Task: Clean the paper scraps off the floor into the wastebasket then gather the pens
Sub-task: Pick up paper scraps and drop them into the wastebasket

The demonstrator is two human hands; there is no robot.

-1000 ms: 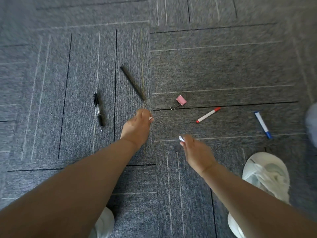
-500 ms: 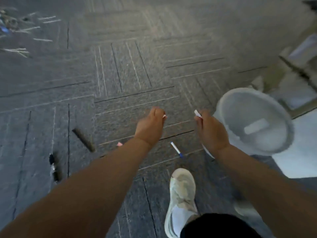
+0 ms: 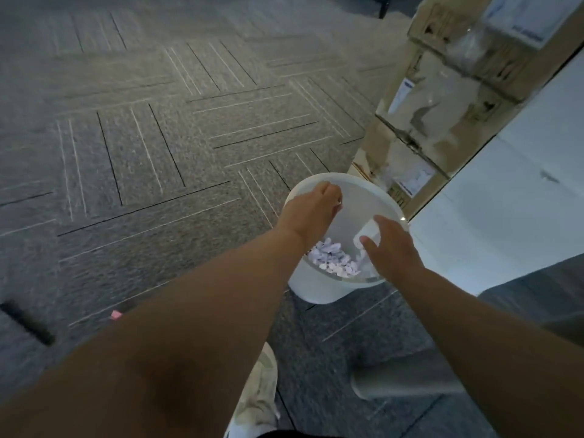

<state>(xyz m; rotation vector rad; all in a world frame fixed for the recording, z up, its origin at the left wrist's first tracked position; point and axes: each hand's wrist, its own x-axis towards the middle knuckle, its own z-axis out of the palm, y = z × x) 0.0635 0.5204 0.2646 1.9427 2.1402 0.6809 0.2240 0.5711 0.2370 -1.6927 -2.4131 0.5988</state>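
A white wastebasket (image 3: 316,289) stands on the grey carpet, with a heap of pale paper scraps (image 3: 331,259) in its bottom. My left hand (image 3: 311,213) hangs over the basket's left rim, fingers pinched, and a bit of a white paper scrap (image 3: 339,202) shows at the fingertips. My right hand (image 3: 392,248) is over the right side of the opening, fingers spread, nothing held. A pale strip (image 3: 361,257) shows just under its thumb, inside the basket. A black pen (image 3: 27,322) lies blurred on the carpet at far left.
A pink binder clip (image 3: 116,315) lies on the carpet beside my left forearm. Stacked cardboard boxes (image 3: 442,105) and a white panel (image 3: 505,200) stand right behind the basket. My white shoe (image 3: 262,390) is at the bottom centre.
The view has swung right from the pens to the wastebasket. Both hands moved from above the carpet to over the basket's opening. My right hand's fingers have spread and its scrap is gone.
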